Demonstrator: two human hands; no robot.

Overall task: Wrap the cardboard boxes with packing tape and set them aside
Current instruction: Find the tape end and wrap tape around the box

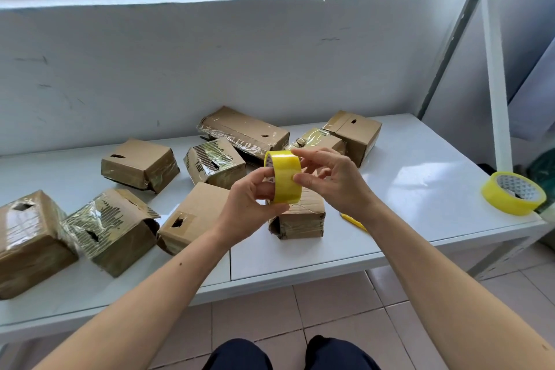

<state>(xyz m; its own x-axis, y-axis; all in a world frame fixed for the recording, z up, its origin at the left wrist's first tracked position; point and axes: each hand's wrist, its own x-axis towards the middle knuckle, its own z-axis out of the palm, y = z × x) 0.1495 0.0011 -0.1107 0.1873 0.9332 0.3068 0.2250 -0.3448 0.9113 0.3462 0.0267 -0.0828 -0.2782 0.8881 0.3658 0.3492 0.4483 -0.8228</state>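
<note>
Left hand [252, 201] grips the yellow packing tape roll [283, 177] mid-frame; right hand [333, 177] pinches its face, likely hunting the tape's end.

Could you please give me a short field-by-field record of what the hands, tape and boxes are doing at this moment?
left hand: left hand grips the held tape roll
right hand: right hand fingertips pick at the roll's outer surface
spare roll: second tape roll lies flat at the right end of the white table
nearest box: cardboard box below the hands
other boxes: scattered, several with tape on them
tool: yellow pen-like item, unclear
</note>
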